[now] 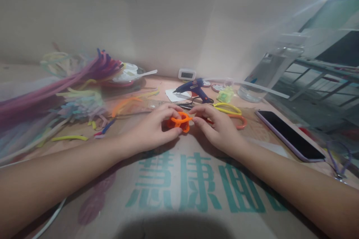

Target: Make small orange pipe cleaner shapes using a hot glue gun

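Two bundles of chenille stems, a long pink-purple one (84, 71) and a pale short one (81, 106), lie toward the left edge of the tabletop, perhaps to leave the middle free. The left hand (159, 123) curls its thumb and fingers around the left side of an orange chenille piece (181, 120), probably to keep it steady at the tabletop's middle. Toward the far edge, a blue glue gun (195, 87) points its nozzle over a white card (175, 96), which likely catches drips. The right hand (218, 119) pinches the piece's pointed end, thumb and forefinger nearly closed, as fine control seems needed. Yellow-handled scissors (221, 105) lie just behind this hand, within easy reach. A clear jar (259, 78) stands near the far right corner, and a phone (290, 134) lies along the right edge. Cardboard (120, 186) with green printed characters covers the near part, maybe as protection. Behind is a pale wall (168, 18); at right, metal frames (322, 68) stand blurred.
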Demonstrator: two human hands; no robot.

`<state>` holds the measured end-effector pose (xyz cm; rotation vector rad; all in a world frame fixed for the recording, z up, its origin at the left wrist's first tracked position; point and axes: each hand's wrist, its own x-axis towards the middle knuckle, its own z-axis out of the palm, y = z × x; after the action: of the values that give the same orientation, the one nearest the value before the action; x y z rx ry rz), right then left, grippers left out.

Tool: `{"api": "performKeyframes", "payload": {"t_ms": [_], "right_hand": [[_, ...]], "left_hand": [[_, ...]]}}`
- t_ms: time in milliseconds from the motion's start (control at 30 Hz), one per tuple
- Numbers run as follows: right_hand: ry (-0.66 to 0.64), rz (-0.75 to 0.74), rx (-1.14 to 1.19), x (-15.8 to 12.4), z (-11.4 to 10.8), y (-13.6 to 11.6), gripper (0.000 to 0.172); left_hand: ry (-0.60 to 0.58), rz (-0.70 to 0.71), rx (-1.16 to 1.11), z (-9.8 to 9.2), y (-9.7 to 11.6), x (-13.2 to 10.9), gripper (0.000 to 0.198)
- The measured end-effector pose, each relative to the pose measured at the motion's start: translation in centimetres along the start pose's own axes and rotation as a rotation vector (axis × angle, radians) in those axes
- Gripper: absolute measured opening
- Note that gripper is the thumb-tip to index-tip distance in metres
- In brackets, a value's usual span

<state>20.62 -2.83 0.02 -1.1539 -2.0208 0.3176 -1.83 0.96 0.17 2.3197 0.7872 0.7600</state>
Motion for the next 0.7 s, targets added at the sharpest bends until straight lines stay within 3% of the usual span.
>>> {"api": "performKeyframes", "payload": {"t_ms": [233,467,700], "right_hand": [[-0.044,0.048,0.026,-0.18,-0.17,0.16,0.023],[-0.187,0.153,0.131,-0.01,-0.34,-0.20,0.031],[-0.165,0.136,0.125,0.06,-0.33,-0.24,0.030]], "left_hand": [[0.002,0.003,-0.060,0.17,-0.69,0.02,0.009],[-0.020,0.034,-0.106,0.19,-0.95,-0.03,0.006],[-0.036,0.023,-0.130,0.12,-0.52,-0.12,0.005]]}}
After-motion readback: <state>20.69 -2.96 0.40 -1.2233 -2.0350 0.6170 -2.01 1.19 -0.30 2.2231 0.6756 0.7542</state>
